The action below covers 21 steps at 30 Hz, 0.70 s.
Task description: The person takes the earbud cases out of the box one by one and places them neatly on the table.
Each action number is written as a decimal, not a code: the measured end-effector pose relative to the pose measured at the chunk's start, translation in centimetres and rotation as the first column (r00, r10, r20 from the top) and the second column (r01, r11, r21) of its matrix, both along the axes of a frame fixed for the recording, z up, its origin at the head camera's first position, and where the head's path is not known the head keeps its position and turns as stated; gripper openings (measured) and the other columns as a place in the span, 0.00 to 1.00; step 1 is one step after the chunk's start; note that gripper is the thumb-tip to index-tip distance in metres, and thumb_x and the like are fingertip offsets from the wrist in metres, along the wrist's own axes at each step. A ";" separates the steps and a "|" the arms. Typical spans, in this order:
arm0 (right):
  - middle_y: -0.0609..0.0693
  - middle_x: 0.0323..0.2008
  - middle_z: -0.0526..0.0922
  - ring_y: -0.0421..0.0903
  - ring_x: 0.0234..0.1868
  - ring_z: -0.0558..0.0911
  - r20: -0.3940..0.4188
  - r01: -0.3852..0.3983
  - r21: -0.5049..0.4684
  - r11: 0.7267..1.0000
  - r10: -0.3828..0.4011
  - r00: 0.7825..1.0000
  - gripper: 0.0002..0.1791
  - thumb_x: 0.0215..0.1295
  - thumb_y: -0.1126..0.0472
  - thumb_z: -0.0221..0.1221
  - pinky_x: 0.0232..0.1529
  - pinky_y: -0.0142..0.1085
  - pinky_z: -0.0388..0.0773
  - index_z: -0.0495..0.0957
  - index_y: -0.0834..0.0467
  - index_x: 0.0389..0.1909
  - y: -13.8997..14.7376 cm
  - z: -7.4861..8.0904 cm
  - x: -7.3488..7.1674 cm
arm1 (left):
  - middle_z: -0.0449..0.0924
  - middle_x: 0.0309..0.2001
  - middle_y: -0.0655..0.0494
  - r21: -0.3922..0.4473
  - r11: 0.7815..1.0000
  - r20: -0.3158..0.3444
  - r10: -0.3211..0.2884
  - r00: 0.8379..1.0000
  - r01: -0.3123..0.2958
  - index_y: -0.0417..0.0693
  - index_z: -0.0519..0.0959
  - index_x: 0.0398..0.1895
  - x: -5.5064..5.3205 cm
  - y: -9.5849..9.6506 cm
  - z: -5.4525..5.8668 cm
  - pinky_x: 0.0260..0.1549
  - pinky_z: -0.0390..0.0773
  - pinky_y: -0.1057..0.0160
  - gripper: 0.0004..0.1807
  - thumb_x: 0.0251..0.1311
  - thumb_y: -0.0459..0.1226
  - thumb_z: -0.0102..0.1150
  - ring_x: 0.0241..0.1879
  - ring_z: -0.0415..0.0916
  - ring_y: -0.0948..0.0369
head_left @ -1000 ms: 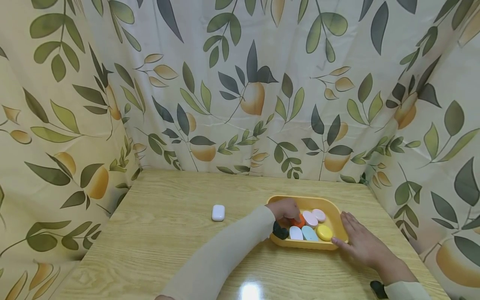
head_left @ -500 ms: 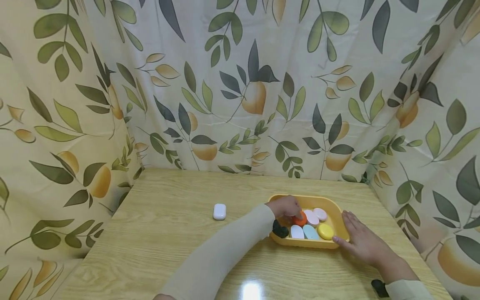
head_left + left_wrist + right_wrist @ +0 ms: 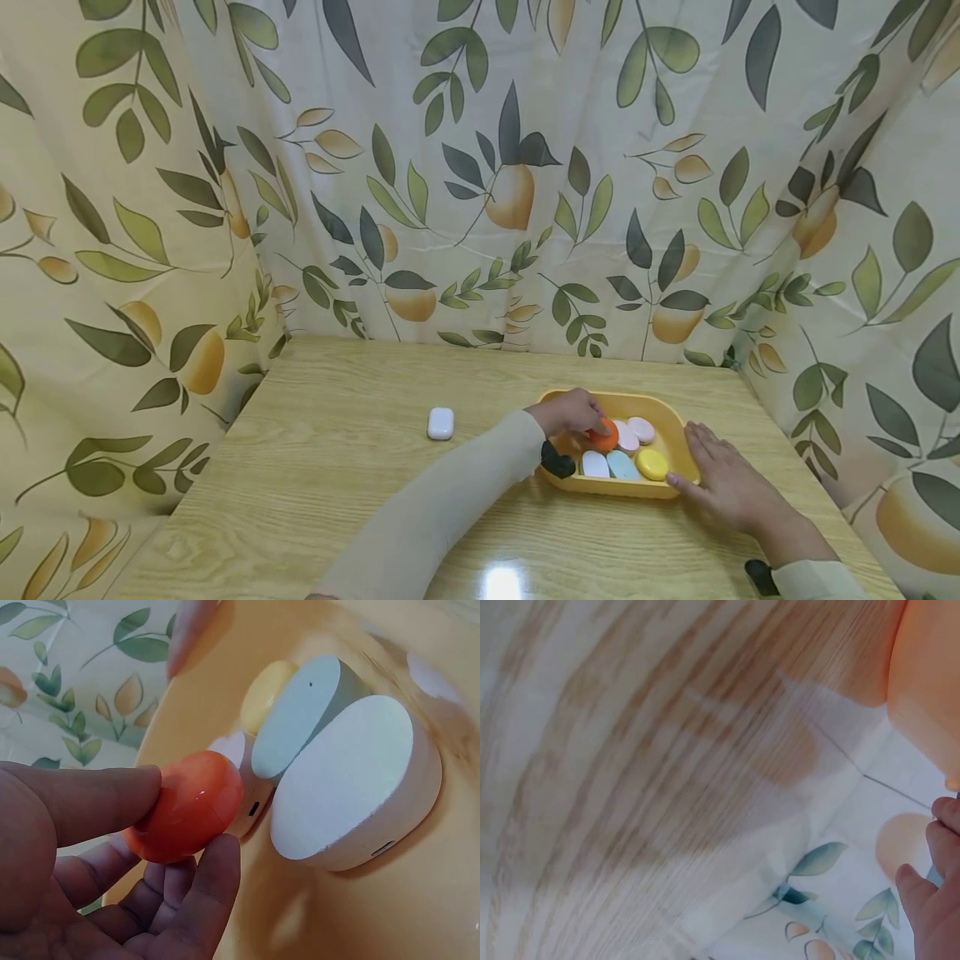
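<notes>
- The left sleeve (image 3: 442, 504) is crossing the worktop (image 3: 292, 492) from its near edge, and a black wrist device (image 3: 557, 460) is overlapping the tray's near left corner; a low forearm could be snagging the rim and dragging the tray (image 3: 615, 489).
- The right hand (image 3: 727, 483) is resting against the tray's right edge, thumb at the near right corner, fingers straight rather than wrapped round it; uneven pressing there could be sliding or tipping the tray.
- Along the tray's near edge, the pale white case (image 3: 596, 464), blue case (image 3: 622, 465) and yellow case (image 3: 652, 464) are sitting close together; a sideways knock could be toppling them.
- The left hand (image 3: 573, 412) is pinching the orange case (image 3: 191, 802) between thumb and fingers in the tray's left half; its smooth, rounded shell could be slipping if the pinch loosens.
- The pink cases (image 3: 641, 429) are lying toward the far edge, beside the orange one; swinging it right could be bumping them.
</notes>
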State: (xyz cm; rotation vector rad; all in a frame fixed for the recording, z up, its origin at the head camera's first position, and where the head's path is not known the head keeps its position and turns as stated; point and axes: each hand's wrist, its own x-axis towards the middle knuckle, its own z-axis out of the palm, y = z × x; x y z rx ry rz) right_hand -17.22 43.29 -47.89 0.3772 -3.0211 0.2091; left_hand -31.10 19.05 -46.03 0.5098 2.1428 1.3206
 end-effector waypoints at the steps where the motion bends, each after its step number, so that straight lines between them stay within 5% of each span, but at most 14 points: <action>1: 0.73 0.70 0.52 0.68 0.71 0.50 0.004 0.004 0.005 1.000 -0.004 1.000 0.48 0.72 0.38 0.49 0.73 0.49 0.30 0.48 0.76 0.71 0.1 -0.1 0.0 | 0.78 0.32 0.54 0.022 1.000 0.016 -0.002 1.000 0.002 0.38 0.80 0.37 0.1 -0.1 0.0 0.38 0.83 0.61 0.05 0.58 0.27 0.65 0.30 0.76 0.62; 9: 0.73 0.71 0.51 0.67 0.72 0.48 0.012 0.004 0.053 0.999 -0.005 1.000 0.50 0.71 0.36 0.48 0.71 0.44 0.23 0.49 0.76 0.70 0.2 0.2 -0.1 | 0.78 0.32 0.51 0.140 0.990 0.087 -0.007 0.996 -0.006 0.37 0.79 0.35 0.0 -0.5 -0.5 0.36 0.84 0.58 0.04 0.58 0.25 0.63 0.30 0.76 0.60; 15: 0.73 0.70 0.52 0.67 0.72 0.47 0.013 -0.003 0.079 0.997 0.002 1.000 0.49 0.71 0.36 0.48 0.69 0.39 0.18 0.50 0.76 0.70 0.0 0.3 -0.2 | 0.78 0.33 0.50 0.206 0.976 0.124 0.048 0.991 -0.073 0.37 0.78 0.36 -0.1 -1.1 -0.6 0.35 0.84 0.58 0.05 0.59 0.24 0.62 0.31 0.77 0.59; 21: 0.73 0.70 0.53 0.67 0.72 0.47 -0.014 -0.015 0.110 0.994 0.016 1.000 0.49 0.71 0.36 0.48 0.71 0.50 0.24 0.52 0.76 0.70 0.0 0.4 -0.6 | 0.78 0.34 0.50 0.278 0.949 0.189 0.096 0.977 -0.147 0.39 0.78 0.37 -0.2 -2.0 -0.2 0.34 0.84 0.58 0.06 0.58 0.25 0.63 0.33 0.79 0.57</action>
